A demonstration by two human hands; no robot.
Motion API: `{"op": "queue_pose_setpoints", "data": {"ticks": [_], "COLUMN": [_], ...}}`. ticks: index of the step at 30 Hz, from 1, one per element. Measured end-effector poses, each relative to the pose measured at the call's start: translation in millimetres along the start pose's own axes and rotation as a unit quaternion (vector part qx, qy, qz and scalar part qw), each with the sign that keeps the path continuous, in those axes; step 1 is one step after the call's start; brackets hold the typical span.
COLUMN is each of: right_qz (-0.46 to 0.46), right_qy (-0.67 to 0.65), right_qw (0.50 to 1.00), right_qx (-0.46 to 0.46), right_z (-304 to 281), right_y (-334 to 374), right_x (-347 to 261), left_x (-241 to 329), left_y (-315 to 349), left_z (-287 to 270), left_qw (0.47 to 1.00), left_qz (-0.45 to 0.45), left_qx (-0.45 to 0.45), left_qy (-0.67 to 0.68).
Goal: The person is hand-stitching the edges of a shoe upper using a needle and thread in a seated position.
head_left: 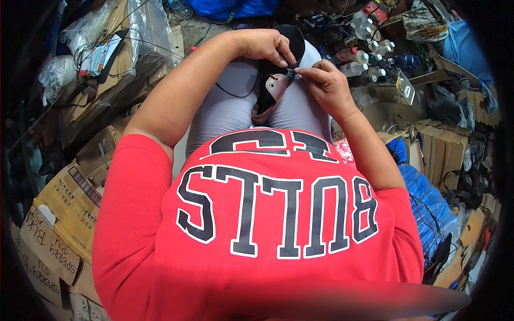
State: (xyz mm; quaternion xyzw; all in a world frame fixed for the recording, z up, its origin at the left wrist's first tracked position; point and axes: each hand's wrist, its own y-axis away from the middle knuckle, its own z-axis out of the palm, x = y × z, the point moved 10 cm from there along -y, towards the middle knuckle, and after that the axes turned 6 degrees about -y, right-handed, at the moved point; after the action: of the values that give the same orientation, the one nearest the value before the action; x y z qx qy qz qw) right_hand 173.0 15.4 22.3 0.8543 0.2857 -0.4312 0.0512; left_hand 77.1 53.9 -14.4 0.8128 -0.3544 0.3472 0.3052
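A shoe (pixel 265 104) with a pale pinkish upper, metal eyelets and a dark inside rests between my thighs. My left hand (pixel 267 47) reaches over its far end, fingers bent and pinched at the dark part of the shoe. From the other side, my right hand (pixel 325 85) pinches with thumb and forefinger beside a small dark blue patterned tab (pixel 290 75). Whatever lies between those fingertips is too small to make out. A thin black cord (pixel 235 95) loops over my left thigh towards the shoe.
Flattened cardboard (pixel 67 208) and clear plastic wrapping (pixel 147 40) crowd the left. Several capped bottles (pixel 356 69) stand at the far right. A blue plastic sheet (pixel 425 208) and cardboard boxes (pixel 439 147) lie by my right arm. Another blue sheet (pixel 230 8) is straight ahead.
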Motion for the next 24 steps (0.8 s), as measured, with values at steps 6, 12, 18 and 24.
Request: {"op": "queue_pose_setpoints", "data": {"ticks": [6, 12, 18, 24], "right_qz": [-0.077, -0.112, -0.023, 0.233], "right_qy": [0.273, 0.377, 0.171, -0.274], "right_qw": [0.957, 0.903, 0.977, 0.928], "right_qx": [-0.064, -0.171, -0.124, -0.096], "right_z": [11.6, 31.9, 23.6, 13.5], "right_y": [-2.4, -23.0, -29.3, -4.4], "right_x": [-40.7, -53.3, -8.5, 64.7], "left_x": [-3.2, 1.3, -2.0, 30.4], "left_y": [-2.3, -12.6, -10.9, 89.0], "left_z": [3.3, -1.8, -17.3, -31.4], "left_qw": [0.999, 0.994, 0.991, 0.906], "left_qz": [-0.025, -0.004, -0.031, -0.087], "left_qx": [-0.016, 0.022, 0.126, 0.379], "left_qy": [-0.034, -0.103, -0.033, -0.167]}}
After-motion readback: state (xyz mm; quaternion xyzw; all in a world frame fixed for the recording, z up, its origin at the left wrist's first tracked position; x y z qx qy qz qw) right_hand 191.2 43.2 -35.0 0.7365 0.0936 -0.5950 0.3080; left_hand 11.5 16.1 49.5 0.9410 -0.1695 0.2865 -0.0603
